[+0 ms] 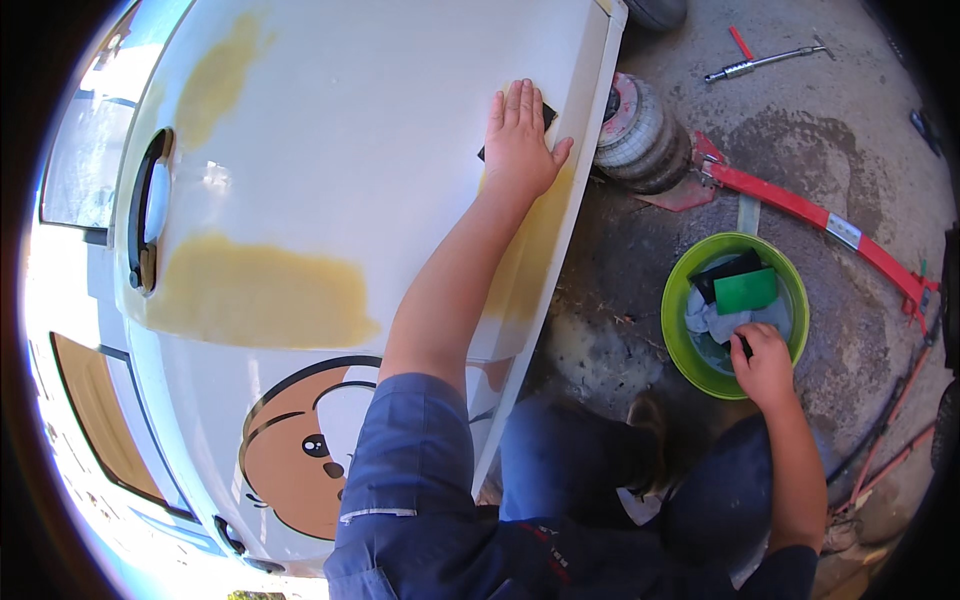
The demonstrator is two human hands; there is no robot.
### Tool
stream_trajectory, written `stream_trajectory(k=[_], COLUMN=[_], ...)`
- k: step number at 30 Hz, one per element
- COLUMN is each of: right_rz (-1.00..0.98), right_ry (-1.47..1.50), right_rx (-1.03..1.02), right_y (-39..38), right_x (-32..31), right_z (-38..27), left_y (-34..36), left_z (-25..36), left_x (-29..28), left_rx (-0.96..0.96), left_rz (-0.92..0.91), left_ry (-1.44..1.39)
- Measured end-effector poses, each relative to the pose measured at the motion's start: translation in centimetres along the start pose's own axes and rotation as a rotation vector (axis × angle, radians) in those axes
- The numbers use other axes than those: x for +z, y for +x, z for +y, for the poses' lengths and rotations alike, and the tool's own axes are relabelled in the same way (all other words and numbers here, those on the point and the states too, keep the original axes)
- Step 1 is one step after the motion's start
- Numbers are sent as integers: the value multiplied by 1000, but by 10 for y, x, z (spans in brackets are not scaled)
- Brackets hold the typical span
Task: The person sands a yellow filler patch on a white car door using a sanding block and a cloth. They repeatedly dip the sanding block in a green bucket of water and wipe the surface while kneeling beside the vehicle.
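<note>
My left hand [522,140] lies flat, fingers stretched, over a black pad [548,114] on the white vehicle panel [360,130], near its right edge, where a yellowish patch [525,265] runs. Two other yellowish patches [260,290] mark the panel. At the right, my right hand [764,358] is in the green bucket [678,345], fingers closed around something small and dark that I cannot make out, beside a wet whitish cloth [715,320]. A green pad [745,292] and another black pad [722,270] are also in the bucket.
A red jack [795,205] with stacked bellows [650,135] stands by the panel's edge. A metal tool [760,62] lies on the stained concrete [850,120]. Hoses [890,420] run at the far right. A black door handle [145,210] and cartoon decal [285,450] are on the vehicle.
</note>
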State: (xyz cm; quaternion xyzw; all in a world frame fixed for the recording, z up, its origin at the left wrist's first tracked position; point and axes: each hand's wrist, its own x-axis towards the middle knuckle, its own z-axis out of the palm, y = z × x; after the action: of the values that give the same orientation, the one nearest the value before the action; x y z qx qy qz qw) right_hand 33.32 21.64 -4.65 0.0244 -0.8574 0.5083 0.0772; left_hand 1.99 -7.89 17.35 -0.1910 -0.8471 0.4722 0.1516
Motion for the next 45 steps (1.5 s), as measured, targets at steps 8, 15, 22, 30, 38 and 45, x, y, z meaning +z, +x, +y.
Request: stream_trajectory(k=[8, 15, 22, 30, 38, 45], right_rz=[19, -7, 30, 20, -28, -1], right_ry=[35, 25, 74, 75, 38, 70], right_rx=[-35, -15, -21, -25, -16, -2], right_y=[3, 2, 2, 4, 1, 4], right_x=[1, 1, 0, -2, -2, -3], right_z=[4, 4, 4, 3, 3, 5], left_y=[-26, -63, -32, -88, -7, -57], left_z=[-7, 6, 0, 15, 17, 15], left_x=[-12, -14, -30, -11, -14, -26], left_rx=[103, 56, 65, 107, 44, 110], left_rz=[-104, 5, -109, -144, 79, -65], left_ry=[-28, 62, 4, -56, 59, -37])
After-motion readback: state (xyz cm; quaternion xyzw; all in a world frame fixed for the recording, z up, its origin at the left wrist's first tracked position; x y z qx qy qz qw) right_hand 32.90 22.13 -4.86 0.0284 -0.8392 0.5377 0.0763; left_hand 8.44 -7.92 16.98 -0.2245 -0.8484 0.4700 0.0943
